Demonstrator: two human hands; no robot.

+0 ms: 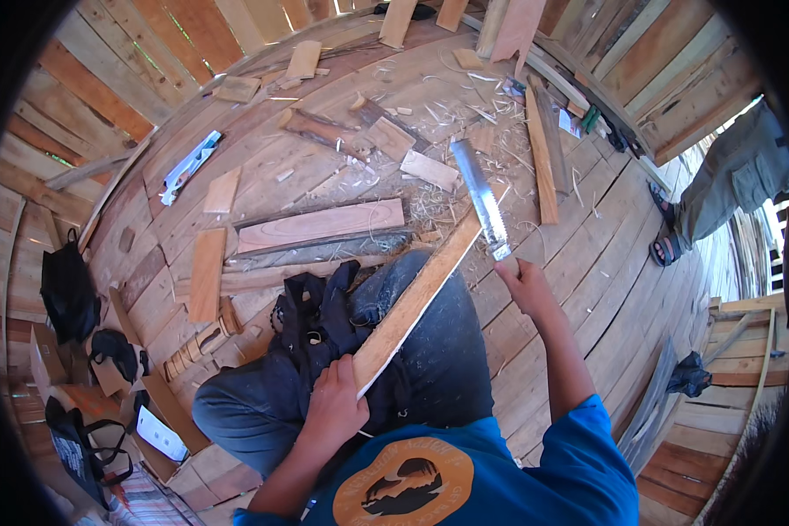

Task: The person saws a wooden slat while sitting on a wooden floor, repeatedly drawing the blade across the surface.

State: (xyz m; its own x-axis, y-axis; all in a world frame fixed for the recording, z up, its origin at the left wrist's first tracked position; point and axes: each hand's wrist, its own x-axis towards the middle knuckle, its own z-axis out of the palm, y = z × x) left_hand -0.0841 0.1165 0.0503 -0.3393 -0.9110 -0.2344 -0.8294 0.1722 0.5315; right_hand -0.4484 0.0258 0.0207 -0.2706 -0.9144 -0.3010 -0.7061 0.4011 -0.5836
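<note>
My left hand [336,401] is closed around the near end of a narrow wooden plank [421,294]. The plank slants away to the right across my bent knee, with a pale strip along its right edge. At its far end, my right hand [524,285] grips a broad-bladed metal tool [480,193]. Its silver blade points away from me and its right edge looks jagged. The handle is hidden in my fist. In this view the blade overlaps the plank near its tip; whether they touch, I cannot tell.
Loose boards [324,225] and curly wood shavings [430,210] litter the plank floor ahead. A sheathed blade [197,349] lies left of my knee, near cardboard boxes [162,412] and a black bag [68,289]. Another person's sandalled foot [666,250] stands at the right.
</note>
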